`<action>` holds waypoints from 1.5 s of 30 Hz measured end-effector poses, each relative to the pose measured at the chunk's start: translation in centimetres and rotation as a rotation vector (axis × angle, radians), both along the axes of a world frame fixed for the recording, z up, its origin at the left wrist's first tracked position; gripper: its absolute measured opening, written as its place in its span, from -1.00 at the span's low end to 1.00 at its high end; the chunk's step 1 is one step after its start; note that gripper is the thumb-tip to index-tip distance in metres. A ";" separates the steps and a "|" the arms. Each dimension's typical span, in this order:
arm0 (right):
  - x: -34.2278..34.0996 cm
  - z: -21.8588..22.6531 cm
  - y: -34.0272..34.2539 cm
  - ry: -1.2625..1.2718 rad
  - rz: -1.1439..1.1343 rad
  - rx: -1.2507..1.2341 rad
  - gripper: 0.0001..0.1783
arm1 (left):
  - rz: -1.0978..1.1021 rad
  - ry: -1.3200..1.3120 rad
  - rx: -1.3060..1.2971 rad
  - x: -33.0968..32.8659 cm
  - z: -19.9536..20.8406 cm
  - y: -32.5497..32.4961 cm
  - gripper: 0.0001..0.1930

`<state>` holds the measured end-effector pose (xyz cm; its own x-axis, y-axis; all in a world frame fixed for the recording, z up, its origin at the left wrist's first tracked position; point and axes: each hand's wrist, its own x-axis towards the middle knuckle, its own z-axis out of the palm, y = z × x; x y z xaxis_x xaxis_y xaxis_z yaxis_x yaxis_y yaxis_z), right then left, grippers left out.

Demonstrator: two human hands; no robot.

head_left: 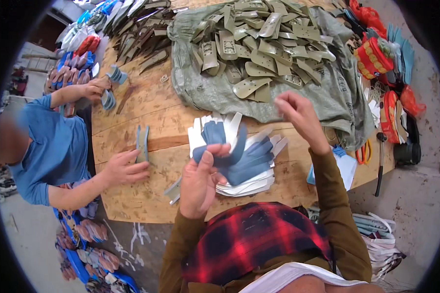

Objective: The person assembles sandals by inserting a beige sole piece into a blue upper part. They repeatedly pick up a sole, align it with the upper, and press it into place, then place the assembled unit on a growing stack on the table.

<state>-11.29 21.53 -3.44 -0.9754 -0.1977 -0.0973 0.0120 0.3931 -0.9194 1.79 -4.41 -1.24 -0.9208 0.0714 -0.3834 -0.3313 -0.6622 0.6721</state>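
My left hand [200, 183] is closed, thumb and fingers pinching a curved blue strap [238, 146] above the table. Below it lie a fan of blue straps [247, 168] and a stack of white strips [252, 185], partly covered by the straps. Off to the right, my right hand [298, 115] is raised near the front edge of a green woven sack [195, 93]. Its fingers are curled together and slightly blurred; whatever they may hold does not show. On the sack rests a heap of olive, shoe-shaped plastic pieces [259, 61].
At the left a co-worker [49, 151] in blue reaches over the wooden table [127, 200] toward small blue-edged pieces [143, 141]. Dark brown pieces [142, 41] are piled at the back. Orange-handled scissors [364, 152] and a black-handled tool [380, 166] lie at the right edge.
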 end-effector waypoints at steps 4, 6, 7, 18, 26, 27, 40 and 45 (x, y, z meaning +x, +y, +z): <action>-3.8 -3.4 -2.9 0.570 0.049 0.250 -0.73 | -0.043 0.068 0.074 -1.6 0.6 1.0 -0.66; -4.2 -4.8 -4.5 0.339 -0.199 0.272 -0.60 | -0.019 0.080 0.185 -1.7 -0.7 2.0 -0.68; -4.9 -6.2 -3.7 0.247 -0.283 0.300 -0.60 | -0.019 0.044 0.238 -1.9 0.0 2.3 -0.70; -4.7 -8.8 -4.3 -0.155 -0.457 -0.424 -0.77 | 0.036 0.004 0.488 -2.1 0.3 1.6 -0.53; -1.1 -8.2 3.3 -0.352 -0.450 -0.710 -0.63 | 0.063 0.037 0.531 -2.6 0.0 0.9 -0.60; -0.6 -8.0 3.9 -0.261 -0.449 -0.593 -0.58 | 0.061 0.038 0.540 -2.7 0.1 1.0 -0.60; -2.1 -5.4 10.0 0.446 -0.703 0.393 -0.72 | 0.049 0.024 0.542 -3.4 0.2 1.5 -0.58; 0.2 -4.9 10.4 0.079 -0.535 -0.802 -0.72 | 0.057 -0.022 0.552 -3.6 0.3 2.4 -0.56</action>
<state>-11.08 31.88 -8.29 -0.9536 0.2956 -0.0573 -0.0662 -0.3914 -0.9178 -1.77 -2.00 -0.91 -0.9212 0.2178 -0.3223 -0.2949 -0.9314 0.2134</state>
